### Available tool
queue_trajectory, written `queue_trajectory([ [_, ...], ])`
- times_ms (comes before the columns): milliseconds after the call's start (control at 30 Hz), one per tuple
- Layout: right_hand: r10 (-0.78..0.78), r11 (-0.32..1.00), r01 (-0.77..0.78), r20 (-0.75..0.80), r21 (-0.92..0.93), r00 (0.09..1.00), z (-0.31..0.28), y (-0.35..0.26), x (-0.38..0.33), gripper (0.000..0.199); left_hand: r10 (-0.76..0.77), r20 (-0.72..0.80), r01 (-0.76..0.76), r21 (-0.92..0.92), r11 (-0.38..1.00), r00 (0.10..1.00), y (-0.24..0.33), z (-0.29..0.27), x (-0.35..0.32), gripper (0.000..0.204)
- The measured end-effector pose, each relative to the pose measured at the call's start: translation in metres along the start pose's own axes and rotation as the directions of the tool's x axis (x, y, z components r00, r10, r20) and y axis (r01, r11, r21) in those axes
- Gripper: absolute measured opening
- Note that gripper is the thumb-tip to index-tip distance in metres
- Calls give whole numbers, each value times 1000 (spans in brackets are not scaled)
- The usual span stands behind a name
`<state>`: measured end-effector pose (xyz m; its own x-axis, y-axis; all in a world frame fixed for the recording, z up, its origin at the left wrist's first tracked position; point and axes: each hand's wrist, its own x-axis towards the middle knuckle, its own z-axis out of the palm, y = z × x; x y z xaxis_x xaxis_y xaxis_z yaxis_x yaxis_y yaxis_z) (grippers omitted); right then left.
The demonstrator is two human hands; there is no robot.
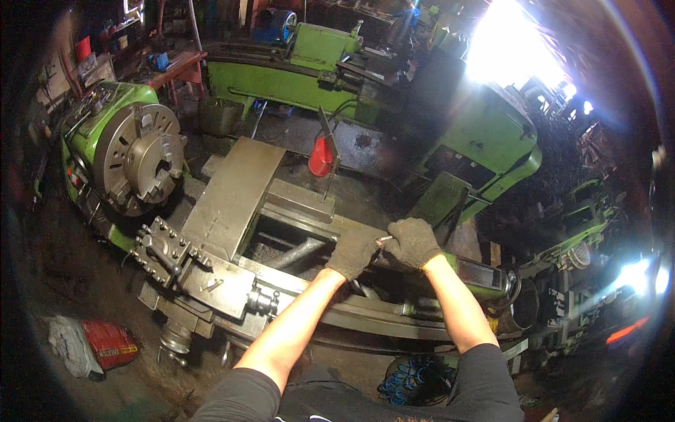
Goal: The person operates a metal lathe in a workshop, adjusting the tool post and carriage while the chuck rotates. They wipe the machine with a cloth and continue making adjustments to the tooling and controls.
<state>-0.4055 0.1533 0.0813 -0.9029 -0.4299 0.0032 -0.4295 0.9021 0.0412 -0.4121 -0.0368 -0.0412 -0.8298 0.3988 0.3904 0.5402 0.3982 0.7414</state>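
In dark work gloves, my left hand (354,250) and my right hand (413,243) meet above the bed (358,315) of a large lathe. Both hands are closed, fingertips nearly touching. Between them shows a small pale rod-like piece (384,239), too small to name more exactly. The fingers hide most of it. Left of my hands lies the flat steel carriage plate (235,190), with a bolted tool post (163,250) at its near left. The big round chuck (151,162) stands at the far left, its jaws facing the bed.
Behind the bed sits a red container (321,156) beside an upright plate. A second green machine (274,84) runs across the back. A red and white sack (109,344) lies on the floor at left. Blue tangled strands (408,380) lie below my right arm.
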Motion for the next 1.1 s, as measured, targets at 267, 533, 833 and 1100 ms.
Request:
queue_trajectory([
  [267,101,995,-102,30,13,994,-4,-11,9,73,29,-199,-58,-146,987,980,-13,18,-8,32],
  [533,-52,998,55,-148,16,988,39,16,-2,50,-197,-302,98,-312,945,933,11,25,12,24],
  [833,-30,1000,27,-274,-13,961,52,2,-6,38,-267,-452,103,-355,929,851,2,45,20,20],
  [1100,-54,998,48,-271,-29,961,51,2,-8,35,-337,-343,212,-354,911,877,11,35,17,17],
])
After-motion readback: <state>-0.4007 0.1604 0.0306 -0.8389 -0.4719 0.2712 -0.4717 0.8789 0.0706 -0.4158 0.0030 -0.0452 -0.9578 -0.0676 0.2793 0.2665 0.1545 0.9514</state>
